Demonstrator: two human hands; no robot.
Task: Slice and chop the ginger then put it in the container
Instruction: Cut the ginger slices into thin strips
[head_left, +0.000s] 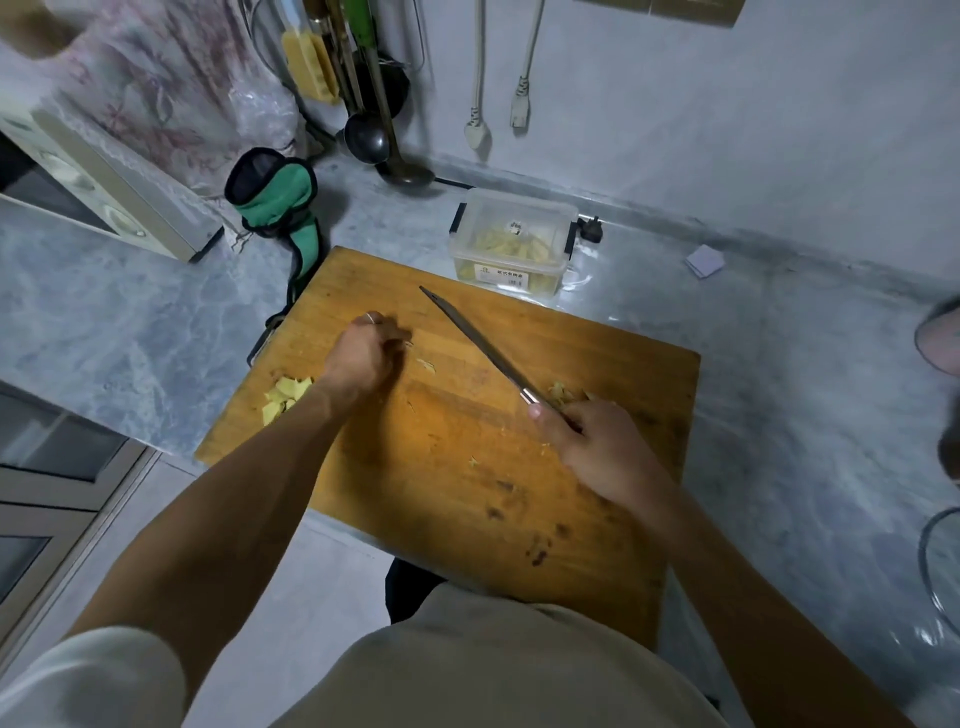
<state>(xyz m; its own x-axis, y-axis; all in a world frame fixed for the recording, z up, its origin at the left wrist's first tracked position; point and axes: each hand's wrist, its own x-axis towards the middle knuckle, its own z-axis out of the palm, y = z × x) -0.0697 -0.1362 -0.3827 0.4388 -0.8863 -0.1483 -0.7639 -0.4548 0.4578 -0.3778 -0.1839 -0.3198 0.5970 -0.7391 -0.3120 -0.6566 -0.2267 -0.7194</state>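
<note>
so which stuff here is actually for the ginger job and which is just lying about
For the job: knife in right hand; ginger slices by left hand; cutting board; container.

Lying about: green pouch; ladles; hanging plugs; paper scrap.

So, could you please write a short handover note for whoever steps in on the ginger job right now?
Right hand grips the knife, blade lying low across the cutting board.
Left hand is curled on the board; whether it holds anything cannot be told.
Ginger slices sit at the board's left edge; smaller bits lie by the knife handle.
The container stands beyond the board and already holds some ginger.
Left: chop the remaining slices, then move everything from the board into the container.
</note>
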